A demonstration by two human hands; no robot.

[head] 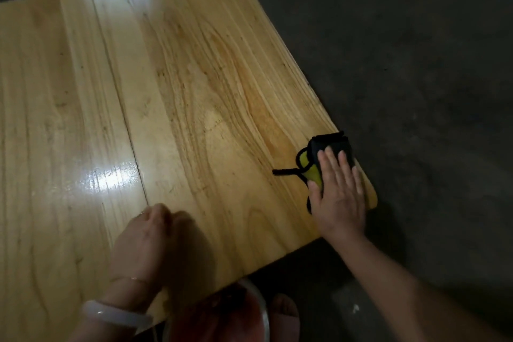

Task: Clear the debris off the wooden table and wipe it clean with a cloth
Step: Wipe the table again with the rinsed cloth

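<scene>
A glossy wooden table [166, 78] fills most of the view. Near its right front corner lies a folded black and yellow cloth [323, 154] with a black edging strip trailing to the left. My right hand [337, 191] lies flat on the cloth with straight fingers, pressing it against the tabletop. My left hand [144, 241] rests on the table near the front edge, its fingers curled into a loose fist; nothing shows in it. A pale bangle sits on that wrist. No debris is visible on the wood.
Dark concrete floor [416, 64] surrounds the table on the right and far side. Below the front edge sits a round metal-rimmed container [261, 311] with reddish contents, and a foot in a sandal [286, 314] beside it.
</scene>
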